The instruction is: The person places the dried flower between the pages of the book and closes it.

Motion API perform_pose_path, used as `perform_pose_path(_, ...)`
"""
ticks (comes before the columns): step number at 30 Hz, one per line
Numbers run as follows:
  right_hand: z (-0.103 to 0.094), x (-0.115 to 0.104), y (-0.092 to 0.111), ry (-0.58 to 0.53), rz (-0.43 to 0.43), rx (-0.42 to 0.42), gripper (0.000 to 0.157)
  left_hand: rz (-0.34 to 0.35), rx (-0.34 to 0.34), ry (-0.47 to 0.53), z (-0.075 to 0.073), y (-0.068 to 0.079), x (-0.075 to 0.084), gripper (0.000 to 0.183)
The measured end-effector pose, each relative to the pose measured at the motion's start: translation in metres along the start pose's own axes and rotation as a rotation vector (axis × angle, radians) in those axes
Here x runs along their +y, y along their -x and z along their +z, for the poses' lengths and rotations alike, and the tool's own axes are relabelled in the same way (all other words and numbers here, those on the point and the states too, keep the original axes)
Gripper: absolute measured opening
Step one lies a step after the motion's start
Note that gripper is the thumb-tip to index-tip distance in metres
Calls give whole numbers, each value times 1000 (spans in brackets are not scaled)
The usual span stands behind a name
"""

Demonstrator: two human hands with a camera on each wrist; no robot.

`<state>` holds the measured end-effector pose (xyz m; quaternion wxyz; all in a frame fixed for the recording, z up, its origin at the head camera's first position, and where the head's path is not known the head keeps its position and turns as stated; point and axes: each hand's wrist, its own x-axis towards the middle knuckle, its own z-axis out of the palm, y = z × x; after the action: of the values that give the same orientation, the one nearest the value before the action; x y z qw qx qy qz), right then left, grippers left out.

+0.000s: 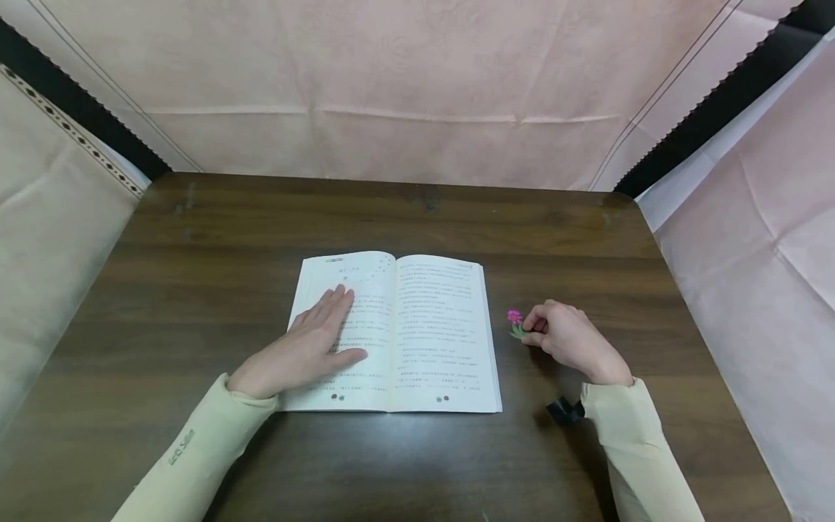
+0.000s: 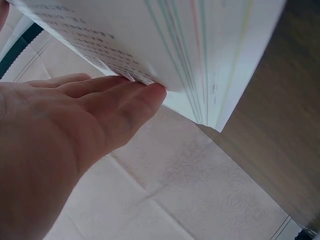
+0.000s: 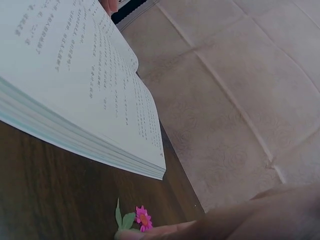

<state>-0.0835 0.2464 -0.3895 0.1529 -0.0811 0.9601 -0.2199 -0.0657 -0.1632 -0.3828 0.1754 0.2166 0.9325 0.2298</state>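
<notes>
An open book point(image 1: 433, 333) lies on the wooden table, its printed pages facing up. My left hand point(image 1: 306, 348) rests flat on the left page, fingers straight and thumb spread toward the middle fold. To the right of the book, my right hand point(image 1: 570, 337) pinches a small pink flower point(image 1: 514, 316) with green leaves between thumb and fingers, low over the table. In the right wrist view the flower point(image 3: 143, 218) shows its pink petals and orange centre, close to the book's page edges point(image 3: 90, 155). Its stem is mostly hidden by the fingers.
The brown table point(image 1: 228, 225) reaches out around the book on every side. Pale cloth panels point(image 1: 391, 87) stand behind it and at both sides, with black strips point(image 1: 717, 101) at the corners. A small black object point(image 1: 564, 410) sits at the right wrist.
</notes>
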Motion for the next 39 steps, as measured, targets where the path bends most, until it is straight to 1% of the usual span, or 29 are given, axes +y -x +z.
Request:
perform_pose_path(8, -2, -3, -1, -1, 28, -13, 15, 0, 0, -2, 0, 0, 0, 93)
perform_pose_path(17, -2, -2, 1, 3, 7, -9, 13, 7, 2, -2, 0, 0, -1, 92)
perform_pose_path(29, -4, -1, 1, 7, 31, -23, 15, 14, 4, -4, 0, 0, -1, 91)
perform_pose_path(39, -4, 1, 0, -6, 25, -32, 16, 2, -3, -9, -1, 0, 0, 92)
